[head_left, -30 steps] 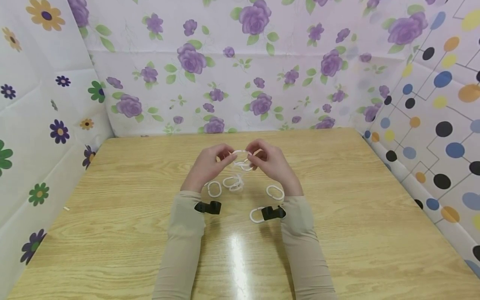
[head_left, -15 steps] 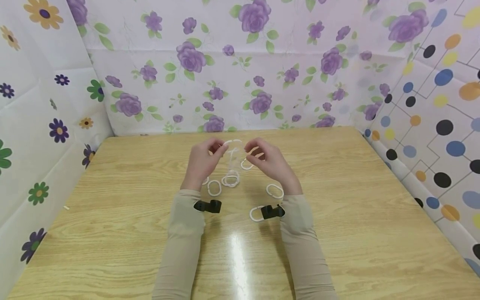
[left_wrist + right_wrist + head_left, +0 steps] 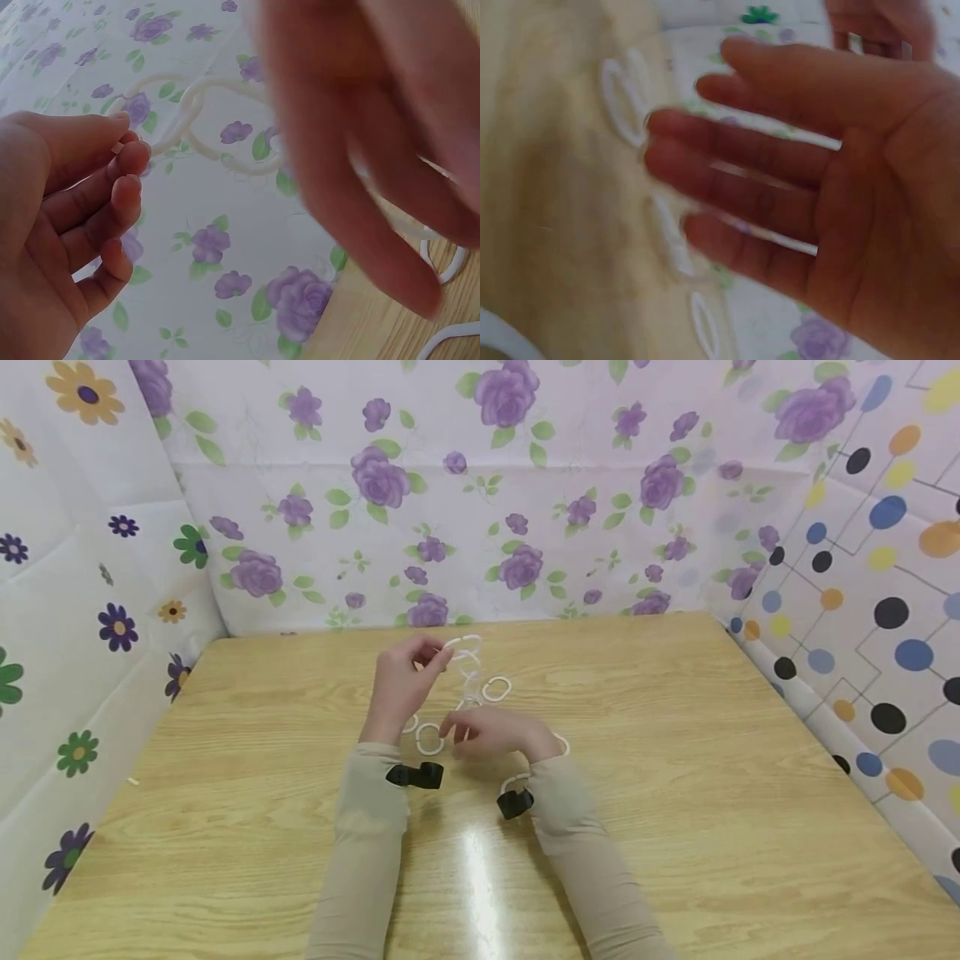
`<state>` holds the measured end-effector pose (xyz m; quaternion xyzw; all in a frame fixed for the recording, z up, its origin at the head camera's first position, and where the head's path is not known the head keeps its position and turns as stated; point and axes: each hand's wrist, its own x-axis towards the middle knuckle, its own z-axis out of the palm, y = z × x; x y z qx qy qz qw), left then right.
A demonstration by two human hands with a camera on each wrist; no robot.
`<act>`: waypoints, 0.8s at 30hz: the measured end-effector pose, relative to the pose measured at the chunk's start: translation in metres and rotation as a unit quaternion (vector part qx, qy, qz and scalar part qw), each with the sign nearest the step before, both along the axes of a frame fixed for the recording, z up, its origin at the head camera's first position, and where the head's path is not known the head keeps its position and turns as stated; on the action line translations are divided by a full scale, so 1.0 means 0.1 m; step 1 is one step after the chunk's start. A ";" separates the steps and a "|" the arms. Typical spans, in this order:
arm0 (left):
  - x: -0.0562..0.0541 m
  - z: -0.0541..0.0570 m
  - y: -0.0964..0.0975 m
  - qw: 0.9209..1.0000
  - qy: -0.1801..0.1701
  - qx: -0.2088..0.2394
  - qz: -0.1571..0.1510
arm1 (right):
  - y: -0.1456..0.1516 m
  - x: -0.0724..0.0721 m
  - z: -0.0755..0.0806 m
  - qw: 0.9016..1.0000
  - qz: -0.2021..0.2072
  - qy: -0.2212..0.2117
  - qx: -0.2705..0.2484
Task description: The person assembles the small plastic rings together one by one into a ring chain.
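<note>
My left hand (image 3: 401,689) pinches an open white oval plastic link (image 3: 459,640) between thumb and index finger. From it hangs a chain (image 3: 470,675) of several similar links, down towards the table. In the left wrist view, the held link (image 3: 159,77) threads through a second link (image 3: 251,171). My right hand (image 3: 495,732) is low over the table, below the chain, its fingers pointing left. Its fingertips are beside a loose link (image 3: 419,742); whether they touch it cannot be seen. The right wrist view has this hand (image 3: 840,180) with fingers extended and nothing held.
Other loose links lie about: one (image 3: 497,678) right of the chain, one (image 3: 412,724) partly behind the left wrist, one (image 3: 566,744) partly behind the right hand, one (image 3: 508,780) by the right wrist camera. Patterned cloth (image 3: 480,527) borders the wooden table (image 3: 247,827).
The right hand has let go of the chain and moved down and left to the loose links. The left hand has lifted slightly, and the chain now hangs from it.
</note>
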<state>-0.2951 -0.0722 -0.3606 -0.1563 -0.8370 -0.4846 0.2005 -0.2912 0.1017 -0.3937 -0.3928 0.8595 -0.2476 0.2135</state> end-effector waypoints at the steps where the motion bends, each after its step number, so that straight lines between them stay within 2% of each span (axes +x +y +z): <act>1: 0.00 0.00 0.00 1.000 -0.003 -0.002 -0.001 | -0.04 0.01 -0.02 1.000 -0.004 0.000 0.024; 5: 0.02 0.01 -0.02 1.000 -0.006 -0.006 0.000 | -0.13 0.03 -0.10 0.996 -0.029 0.000 0.083; 10: 0.01 0.02 -0.04 1.000 0.001 -0.009 0.008 | -0.16 0.03 -0.15 0.996 -0.040 0.008 0.075; 16: 0.03 0.03 -0.04 1.000 0.004 -0.013 -0.001 | -0.18 0.03 -0.17 0.997 -0.047 0.010 0.061; 24: 0.02 0.02 -0.06 1.000 0.007 -0.019 -0.010 | -0.20 0.04 -0.16 0.993 -0.049 0.053 0.091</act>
